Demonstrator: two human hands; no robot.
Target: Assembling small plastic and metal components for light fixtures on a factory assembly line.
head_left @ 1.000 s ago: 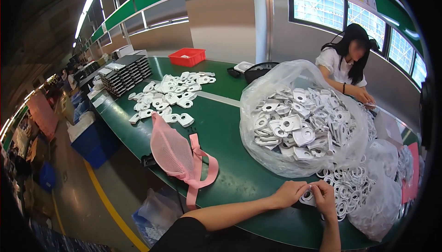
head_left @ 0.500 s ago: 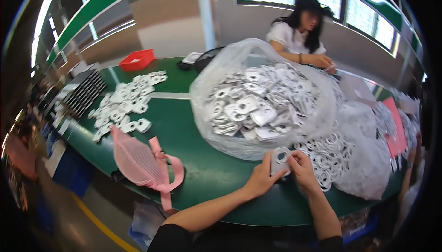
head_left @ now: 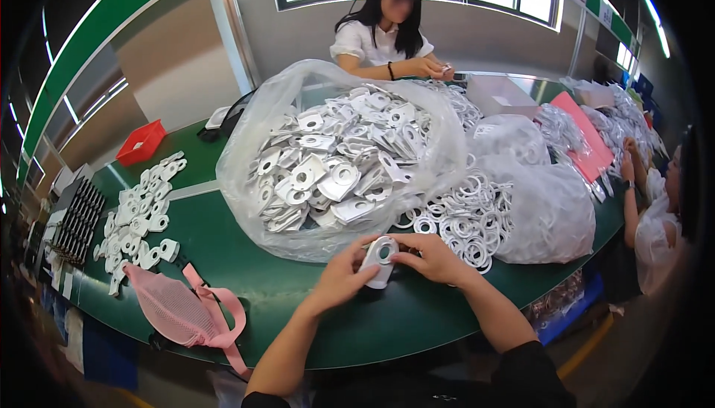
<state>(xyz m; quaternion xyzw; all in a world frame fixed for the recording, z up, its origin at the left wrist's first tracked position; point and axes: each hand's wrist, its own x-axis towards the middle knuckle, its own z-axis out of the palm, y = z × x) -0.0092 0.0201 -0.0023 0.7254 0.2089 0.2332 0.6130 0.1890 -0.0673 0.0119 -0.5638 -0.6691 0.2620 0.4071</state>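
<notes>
Over the front of the green table (head_left: pixel 417 318), both my hands are closed on one white plastic plate (head_left: pixel 378 277) with a round ring-shaped hole at its upper end. My left hand (head_left: pixel 337 280) grips its left side, thumb across the face. From the right, the fingers of my right hand (head_left: pixel 433 257) pinch the upper edge beside the hole. Just beyond, a big clear plastic bag (head_left: pixel 242 218) stands open, heaped with similar white plates (head_left: pixel 320 173). Loose white rings (head_left: pixel 465 225) lie in a pile behind my right hand.
Left lie more white plates (head_left: pixel 140 222), a pink mesh bag (head_left: pixel 167 307), a red bin (head_left: pixel 141 141) and stacked black trays (head_left: pixel 78 218). Right are a filled plastic bag (head_left: pixel 555 218), a pink sheet (head_left: pixel 577 136) and a white box (head_left: pixel 503 99). A co-worker (head_left: pixel 380 46) sits opposite; another person (head_left: pixel 659 222) is at right.
The view has swung right, so the table's things sit farther left in the picture. Both hands still hold the white plate; my right hand now reaches more level across its top.
</notes>
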